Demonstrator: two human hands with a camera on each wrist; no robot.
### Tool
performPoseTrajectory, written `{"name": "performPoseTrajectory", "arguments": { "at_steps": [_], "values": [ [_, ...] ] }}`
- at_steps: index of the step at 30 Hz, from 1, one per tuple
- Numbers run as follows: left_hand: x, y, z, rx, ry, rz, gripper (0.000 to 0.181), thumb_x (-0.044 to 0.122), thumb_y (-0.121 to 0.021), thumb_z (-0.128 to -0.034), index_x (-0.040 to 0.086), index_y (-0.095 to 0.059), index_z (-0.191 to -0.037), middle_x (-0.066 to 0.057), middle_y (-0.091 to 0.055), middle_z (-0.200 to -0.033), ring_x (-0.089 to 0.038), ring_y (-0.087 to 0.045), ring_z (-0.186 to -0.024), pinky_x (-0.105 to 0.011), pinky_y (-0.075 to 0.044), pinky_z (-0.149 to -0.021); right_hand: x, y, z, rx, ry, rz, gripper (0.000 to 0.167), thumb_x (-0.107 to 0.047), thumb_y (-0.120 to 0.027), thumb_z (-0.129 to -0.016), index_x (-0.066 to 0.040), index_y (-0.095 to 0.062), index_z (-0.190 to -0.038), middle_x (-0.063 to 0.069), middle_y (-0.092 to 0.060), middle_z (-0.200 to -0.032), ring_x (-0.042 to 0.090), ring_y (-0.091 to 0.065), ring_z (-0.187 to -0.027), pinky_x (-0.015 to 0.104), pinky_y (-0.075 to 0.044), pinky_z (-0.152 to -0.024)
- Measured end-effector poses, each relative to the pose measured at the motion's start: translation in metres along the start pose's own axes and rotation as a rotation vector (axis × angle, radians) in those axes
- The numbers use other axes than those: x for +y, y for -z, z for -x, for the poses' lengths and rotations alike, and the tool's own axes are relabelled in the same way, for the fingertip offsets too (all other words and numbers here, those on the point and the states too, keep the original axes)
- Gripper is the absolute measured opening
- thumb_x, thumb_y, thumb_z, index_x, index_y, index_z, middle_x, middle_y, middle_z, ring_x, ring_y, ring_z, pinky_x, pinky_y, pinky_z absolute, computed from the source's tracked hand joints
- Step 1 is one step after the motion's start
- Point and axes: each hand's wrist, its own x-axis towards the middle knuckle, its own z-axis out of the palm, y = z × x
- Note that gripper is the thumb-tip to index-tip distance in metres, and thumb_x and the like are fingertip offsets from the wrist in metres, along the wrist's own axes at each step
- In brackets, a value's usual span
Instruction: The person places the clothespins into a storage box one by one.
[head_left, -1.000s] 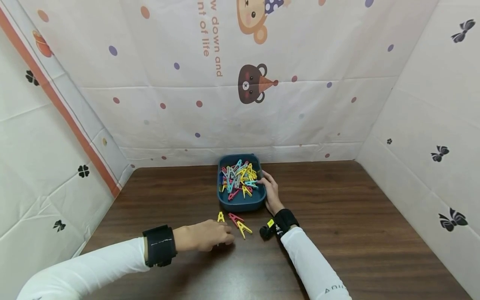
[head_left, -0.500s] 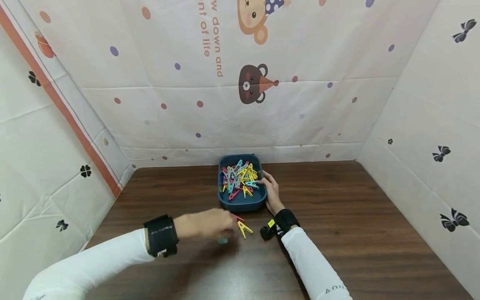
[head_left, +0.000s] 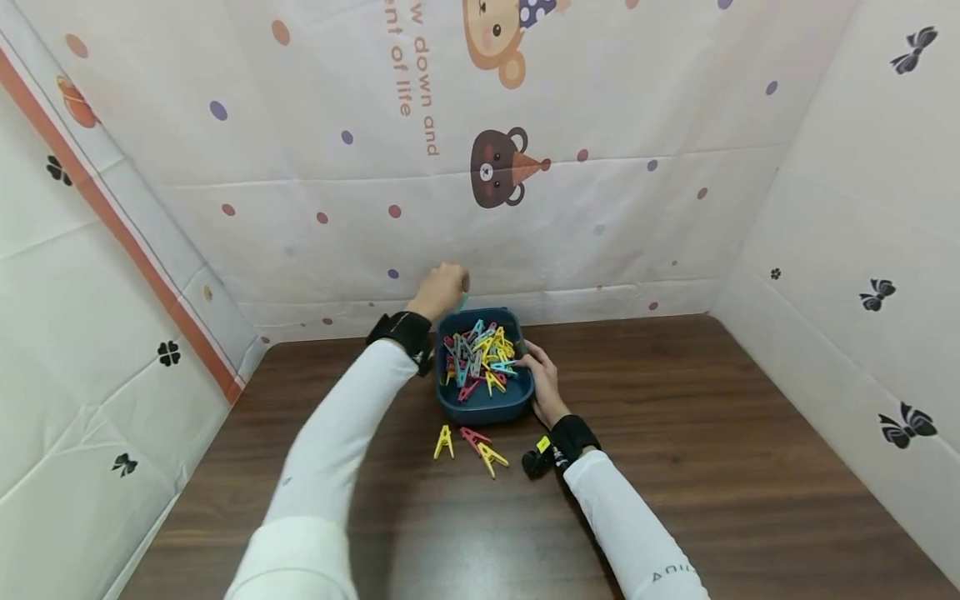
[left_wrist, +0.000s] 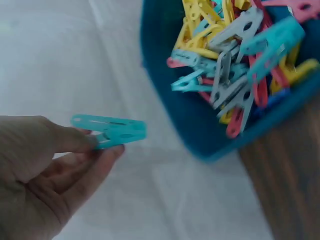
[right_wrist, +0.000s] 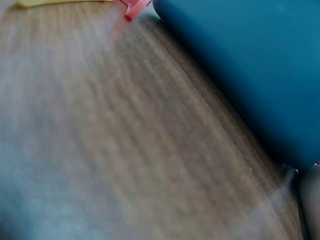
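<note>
Beyond the far left corner of the blue plastic bin (head_left: 480,408), my left hand (head_left: 441,290) is raised. In the left wrist view its thumb and fingers pinch a turquoise clothespin (left_wrist: 127,131), which is outside the rim. Inside the bin lies a heap of clothespins (head_left: 480,354) in yellow, pink, grey and turquoise. My right hand (head_left: 546,383) holds the bin's right side, the thumb at the rim. On the table before the bin lie a yellow clothespin (head_left: 444,442), a pink clothespin (head_left: 472,436) and another yellow clothespin (head_left: 492,458).
The dark wooden table (head_left: 637,467) runs back to a printed cloth wall (head_left: 337,250) just behind the bin. More cloth hangs at both sides. A small black wrist camera (head_left: 536,463) sits by the right wrist, near the loose clothespins.
My left hand has picked up the turquoise clothespin from the table and moved far forward with it, past the bin's left side. The right hand and bin have stayed put.
</note>
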Motion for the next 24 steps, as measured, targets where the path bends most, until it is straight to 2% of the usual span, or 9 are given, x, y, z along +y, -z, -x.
{"name": "performPoseTrajectory", "arguments": {
  "at_steps": [2,5,7,10,12,13,18,22,24],
  "values": [
    [0.002,-0.015,-0.008,-0.050,0.068,-0.001,0.017,-0.003,-0.054,-0.0994,0.001,-0.070,-0.094,-0.014,-0.067,-0.096,-0.028,-0.064,-0.085,-0.039,-0.055,-0.078,0.001,-0.001,0.001,0.001,0.001,0.008,0.055,-0.006,-0.050,-0.099,-0.006,-0.044,-0.154,0.019,-0.041,-0.158,0.029,-0.048,-0.128,0.035,-0.047,-0.101],
    [0.008,-0.039,-0.012,-0.154,0.113,0.017,0.030,0.002,-0.050,-0.1036,0.006,-0.056,-0.074,-0.007,-0.048,-0.074,-0.019,-0.046,-0.064,-0.031,-0.042,-0.061,0.003,-0.004,0.002,-0.014,0.002,0.015,0.055,-0.006,-0.050,-0.099,-0.006,-0.044,-0.154,0.020,-0.043,-0.156,0.028,-0.050,-0.126,0.029,-0.049,-0.093],
    [0.011,-0.054,-0.013,-0.204,0.144,0.024,0.036,0.005,-0.050,-0.1050,0.008,-0.048,-0.069,-0.005,-0.039,-0.067,-0.018,-0.037,-0.059,-0.031,-0.034,-0.059,0.005,-0.007,0.003,-0.026,-0.002,0.025,0.055,-0.007,-0.050,-0.099,-0.007,-0.045,-0.153,0.019,-0.044,-0.155,0.027,-0.050,-0.125,0.027,-0.049,-0.091],
    [0.013,-0.071,-0.009,-0.238,0.203,-0.008,0.026,0.009,-0.057,-0.1035,0.005,-0.058,-0.078,-0.009,-0.052,-0.074,-0.020,-0.050,-0.062,-0.033,-0.042,-0.062,0.009,-0.011,0.006,-0.044,-0.016,0.024,0.054,-0.007,-0.050,-0.099,-0.008,-0.046,-0.153,0.018,-0.044,-0.154,0.027,-0.050,-0.126,0.030,-0.048,-0.094],
    [0.014,-0.077,-0.005,-0.246,0.226,-0.027,0.010,0.011,-0.063,-0.1010,0.003,-0.067,-0.098,-0.014,-0.064,-0.094,-0.027,-0.064,-0.080,-0.039,-0.053,-0.074,0.012,-0.012,0.008,-0.046,-0.024,0.023,0.054,-0.007,-0.050,-0.099,-0.009,-0.046,-0.153,0.018,-0.044,-0.155,0.028,-0.049,-0.128,0.034,-0.047,-0.099],
    [0.014,-0.079,-0.002,-0.251,0.226,-0.037,0.011,0.012,-0.065,-0.0998,0.003,-0.069,-0.104,-0.016,-0.067,-0.102,-0.030,-0.067,-0.088,-0.041,-0.055,-0.079,0.011,-0.011,0.008,-0.051,-0.033,0.018,0.055,-0.006,-0.050,-0.099,-0.008,-0.045,-0.154,0.019,-0.043,-0.156,0.029,-0.049,-0.129,0.037,-0.046,-0.102],
    [0.013,-0.073,0.008,-0.235,0.147,-0.042,0.012,0.016,-0.063,-0.1013,0.005,-0.067,-0.100,-0.013,-0.066,-0.096,-0.026,-0.066,-0.084,-0.038,-0.051,-0.071,0.007,-0.006,0.001,-0.040,-0.030,0.010,0.055,-0.006,-0.050,-0.099,-0.008,-0.046,-0.153,0.018,-0.040,-0.158,0.031,-0.045,-0.136,0.044,-0.041,-0.110],
    [0.012,-0.043,0.028,-0.167,0.038,-0.077,0.027,0.020,-0.062,-0.1013,0.005,-0.067,-0.124,-0.015,-0.071,-0.115,-0.027,-0.070,-0.089,-0.039,-0.056,-0.070,0.003,-0.003,0.000,-0.017,-0.015,0.001,0.054,-0.006,-0.051,-0.098,-0.009,-0.047,-0.152,0.017,-0.042,-0.157,0.030,-0.046,-0.134,0.041,-0.044,-0.106],
    [0.010,-0.026,0.046,-0.092,-0.065,-0.108,0.027,0.017,-0.064,-0.0991,0.007,-0.068,-0.124,-0.015,-0.073,-0.110,-0.025,-0.070,-0.083,-0.038,-0.056,-0.064,0.001,0.000,0.000,-0.012,-0.009,-0.001,0.055,-0.005,-0.051,-0.098,-0.007,-0.045,-0.153,0.018,-0.042,-0.157,0.030,-0.047,-0.133,0.038,-0.046,-0.103]
  ]
}}
